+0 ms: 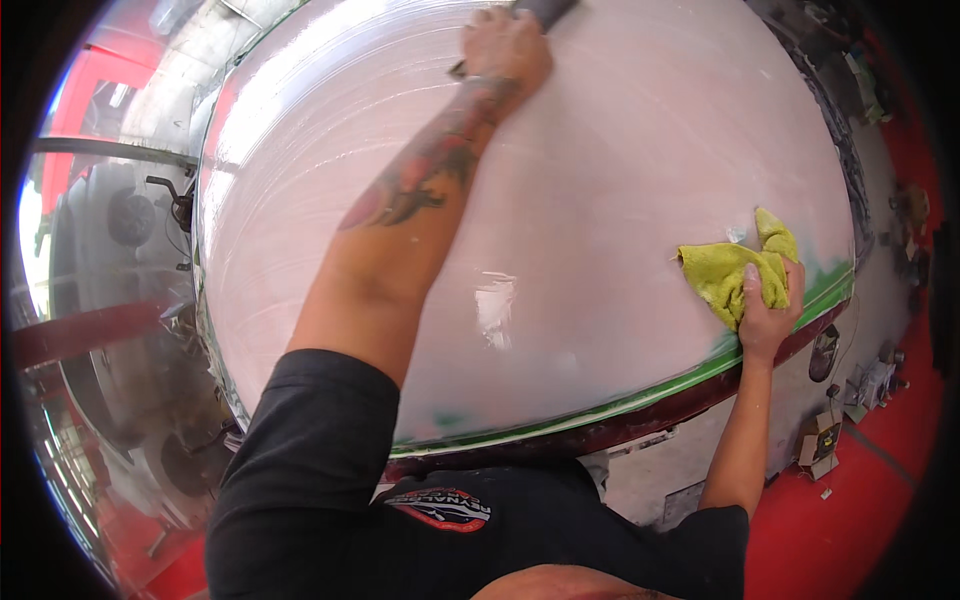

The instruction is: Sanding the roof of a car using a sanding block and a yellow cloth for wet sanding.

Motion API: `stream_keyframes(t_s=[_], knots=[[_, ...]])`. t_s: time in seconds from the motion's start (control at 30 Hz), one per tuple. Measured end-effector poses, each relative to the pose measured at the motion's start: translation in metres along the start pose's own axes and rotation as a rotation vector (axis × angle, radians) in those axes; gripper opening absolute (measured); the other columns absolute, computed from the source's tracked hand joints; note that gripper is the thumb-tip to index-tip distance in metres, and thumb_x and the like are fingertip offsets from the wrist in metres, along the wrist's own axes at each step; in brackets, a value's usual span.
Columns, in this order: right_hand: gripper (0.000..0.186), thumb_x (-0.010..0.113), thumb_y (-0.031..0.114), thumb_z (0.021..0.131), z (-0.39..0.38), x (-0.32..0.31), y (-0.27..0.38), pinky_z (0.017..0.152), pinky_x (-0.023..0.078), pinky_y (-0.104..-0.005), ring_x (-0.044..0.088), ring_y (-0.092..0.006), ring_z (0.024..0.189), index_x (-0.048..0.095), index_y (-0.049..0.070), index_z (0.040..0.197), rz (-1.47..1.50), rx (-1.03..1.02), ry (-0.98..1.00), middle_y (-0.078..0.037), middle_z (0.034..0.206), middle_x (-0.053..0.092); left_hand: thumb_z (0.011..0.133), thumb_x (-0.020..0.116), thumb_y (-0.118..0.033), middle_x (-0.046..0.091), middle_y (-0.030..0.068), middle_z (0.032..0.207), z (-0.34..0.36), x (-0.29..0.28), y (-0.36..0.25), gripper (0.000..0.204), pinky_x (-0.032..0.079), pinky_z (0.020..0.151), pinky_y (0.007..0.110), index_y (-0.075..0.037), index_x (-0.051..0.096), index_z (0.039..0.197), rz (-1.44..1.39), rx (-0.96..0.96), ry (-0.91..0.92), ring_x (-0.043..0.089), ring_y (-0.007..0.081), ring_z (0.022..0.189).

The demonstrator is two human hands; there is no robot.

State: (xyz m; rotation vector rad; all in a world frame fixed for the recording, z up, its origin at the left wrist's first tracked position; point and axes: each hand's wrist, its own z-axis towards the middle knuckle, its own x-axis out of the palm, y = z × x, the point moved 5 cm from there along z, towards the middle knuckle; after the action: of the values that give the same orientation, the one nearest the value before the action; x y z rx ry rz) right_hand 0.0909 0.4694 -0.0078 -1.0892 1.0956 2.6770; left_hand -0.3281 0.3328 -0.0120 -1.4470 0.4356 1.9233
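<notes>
A broad, curved car body panel (pixel 560 220), pinkish white with green along its near edge, fills the middle of the view. Far up on it, my left hand (pixel 507 50) is closed over a long dark grey sanding block (pixel 548 12); the fingers and arm hide much of the block, and its top end leaves the picture. Curved wet streaks run over the panel's left side. At the near right edge, my right hand (pixel 768 318) grips a crumpled yellow-green cloth (pixel 735 280), which lies against the panel.
Dark red bodywork (pixel 650 418) borders the panel's near edge, close to my body. To the right, an open cardboard box (pixel 818 445) and scattered items stand by the red floor (pixel 830 530). A grey car (pixel 120 250) is on the left.
</notes>
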Motion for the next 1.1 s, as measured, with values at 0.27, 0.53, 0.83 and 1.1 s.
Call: stream_keyframes(t_s=[0.27, 0.53, 0.83, 1.1], knots=[[0.027, 0.077, 0.007, 0.082, 0.000, -0.004, -0.011, 0.082, 0.048, -0.0356, 0.058, -0.0276, 0.088, 0.062, -0.002, 0.103, 0.058, 0.043, -0.010, -0.012, 0.095, 0.058, 0.093, 0.059, -0.029, 0.067, 0.0188, 0.110, -0.037, 0.000, -0.106, 0.027, 0.048, 0.088, 0.050, -0.010, 0.070, 0.108, -0.219, 0.365, -0.006, 0.061, 0.0356, 0.109], [0.031, 0.080, 0.009, 0.078, 0.006, -0.003, 0.002, 0.081, 0.050, -0.0373, 0.062, -0.0310, 0.091, 0.063, 0.001, 0.102, 0.032, 0.021, -0.080, -0.013, 0.097, 0.060, 0.099, 0.053, -0.043, 0.067, 0.0258, 0.120, -0.179, -0.084, 0.369, 0.048, 0.051, 0.095, 0.054, -0.016, 0.061, 0.138, 0.377, -0.605, 0.067, 0.065, 0.0437, 0.112], [0.036, 0.083, 0.021, 0.071, 0.001, -0.003, 0.006, 0.080, 0.053, -0.0416, 0.062, -0.0332, 0.094, 0.066, 0.007, 0.100, -0.084, 0.011, -0.108, -0.012, 0.102, 0.063, 0.098, 0.052, -0.041, 0.070, 0.0253, 0.114, -0.146, -0.067, 0.343, 0.041, 0.048, 0.096, 0.054, -0.006, 0.068, 0.112, 0.486, -0.522, 0.122, 0.063, 0.0442, 0.109], [0.037, 0.083, 0.019, 0.071, 0.004, 0.002, 0.010, 0.080, 0.053, -0.0414, 0.063, -0.0340, 0.092, 0.066, 0.006, 0.101, -0.062, -0.011, -0.072, -0.013, 0.100, 0.063, 0.090, 0.065, -0.029, 0.065, 0.0221, 0.108, -0.004, 0.005, -0.099, 0.039, 0.050, 0.088, 0.051, -0.004, 0.066, 0.120, -0.084, 0.157, 0.027, 0.061, 0.0387, 0.106]])
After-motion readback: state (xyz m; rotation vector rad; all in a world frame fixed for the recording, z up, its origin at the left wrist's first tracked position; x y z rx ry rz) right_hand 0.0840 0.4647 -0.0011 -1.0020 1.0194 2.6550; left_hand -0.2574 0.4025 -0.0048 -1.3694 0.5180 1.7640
